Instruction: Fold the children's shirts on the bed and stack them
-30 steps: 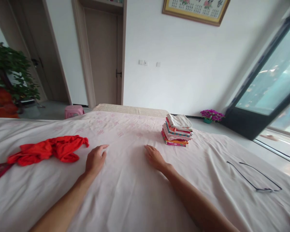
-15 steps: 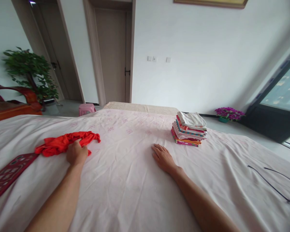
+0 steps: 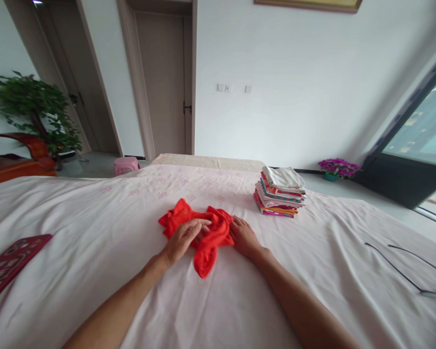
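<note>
A crumpled red cloth (image 3: 205, 254) lies on the pale sheet (image 3: 199, 310) in front of me, bunched up in loose folds. Resting on its left part is my left hand (image 3: 185, 237), fingers stretched out over the fabric and not wrapped round it. My right hand (image 3: 245, 237) lies flat on the sheet at the cloth's right edge, its fingertips touching the red fabric. Beyond my right hand stands a stack of folded cloths (image 3: 279, 194), a white one on top.
At the left lies a dark red patterned case or board (image 3: 14, 264). A pair of glasses (image 3: 421, 291) rests on the sheet at the right. Past the far edge are a pink stool (image 3: 126, 165), a purple flower pot (image 3: 337, 168) and a wooden chair (image 3: 29, 155).
My left hand has brought the red cloth from the left to the middle, beside my right hand, and its fingers have loosened. My right hand stays nearly where it was.
</note>
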A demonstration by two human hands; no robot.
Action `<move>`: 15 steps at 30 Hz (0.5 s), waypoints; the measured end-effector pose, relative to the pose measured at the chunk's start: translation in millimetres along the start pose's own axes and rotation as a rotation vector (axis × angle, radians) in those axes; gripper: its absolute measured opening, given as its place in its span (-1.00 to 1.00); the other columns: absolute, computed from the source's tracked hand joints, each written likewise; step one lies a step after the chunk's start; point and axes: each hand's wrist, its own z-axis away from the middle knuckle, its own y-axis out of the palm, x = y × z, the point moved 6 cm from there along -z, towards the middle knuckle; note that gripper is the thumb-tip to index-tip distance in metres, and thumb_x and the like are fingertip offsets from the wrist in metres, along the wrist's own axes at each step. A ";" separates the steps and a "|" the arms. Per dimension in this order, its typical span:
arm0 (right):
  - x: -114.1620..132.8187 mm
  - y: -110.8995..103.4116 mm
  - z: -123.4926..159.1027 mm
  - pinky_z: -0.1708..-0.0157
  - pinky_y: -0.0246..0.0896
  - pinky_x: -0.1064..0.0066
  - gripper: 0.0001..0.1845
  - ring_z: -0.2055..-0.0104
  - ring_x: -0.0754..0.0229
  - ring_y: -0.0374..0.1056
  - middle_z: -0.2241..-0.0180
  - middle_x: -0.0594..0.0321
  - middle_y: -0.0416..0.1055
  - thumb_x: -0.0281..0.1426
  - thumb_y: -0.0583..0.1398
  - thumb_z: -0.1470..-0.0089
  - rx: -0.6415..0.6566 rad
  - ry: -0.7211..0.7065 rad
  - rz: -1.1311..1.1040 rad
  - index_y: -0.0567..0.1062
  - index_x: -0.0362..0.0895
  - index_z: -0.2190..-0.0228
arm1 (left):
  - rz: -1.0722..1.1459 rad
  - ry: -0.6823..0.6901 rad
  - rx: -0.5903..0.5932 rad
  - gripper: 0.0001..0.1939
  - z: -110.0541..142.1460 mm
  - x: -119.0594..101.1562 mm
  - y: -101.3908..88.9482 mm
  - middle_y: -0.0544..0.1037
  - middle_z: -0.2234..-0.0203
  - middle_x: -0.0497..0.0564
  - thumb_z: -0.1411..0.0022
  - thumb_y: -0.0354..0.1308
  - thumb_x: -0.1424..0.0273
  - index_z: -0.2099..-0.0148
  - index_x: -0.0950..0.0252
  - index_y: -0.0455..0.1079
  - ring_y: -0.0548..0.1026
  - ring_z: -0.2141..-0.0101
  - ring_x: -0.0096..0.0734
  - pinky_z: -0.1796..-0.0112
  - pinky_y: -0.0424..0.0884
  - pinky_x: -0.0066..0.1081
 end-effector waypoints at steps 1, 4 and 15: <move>-0.1 -0.2 0.4 -0.28 -0.08 0.19 -0.50 -0.30 0.04 0.08 -0.24 0.07 0.23 -0.28 0.02 -0.28 0.004 -0.002 -0.004 0.32 -0.09 -0.21 | -0.061 0.041 0.037 -0.57 2.8 -3.7 9.9 0.61 0.17 0.07 -0.38 -0.11 0.18 -0.05 0.25 0.47 0.56 0.22 -0.30 0.12 0.48 -0.30; -0.7 -0.4 1.7 -0.27 -0.08 0.21 -0.49 -0.29 0.02 0.08 -0.23 0.04 0.23 -0.27 0.07 -0.26 0.021 0.002 -0.009 0.32 -0.10 -0.20 | -0.369 0.193 -0.096 -0.65 6.4 0.9 4.7 0.59 0.12 0.06 -0.37 -0.08 0.28 0.04 0.21 0.51 0.52 0.09 -0.25 -0.03 0.39 -0.23; 4.8 -11.9 2.0 -0.08 0.14 0.28 -0.71 0.01 0.07 0.35 0.05 0.08 0.46 -0.22 0.07 -0.23 -0.032 -0.032 -0.202 0.47 -0.09 0.13 | -0.775 -0.061 -0.297 -0.54 -3.1 71.7 -53.8 0.55 0.02 0.15 -0.33 -0.05 0.15 -0.14 0.27 0.34 0.49 -0.01 -0.20 -0.05 0.33 -0.28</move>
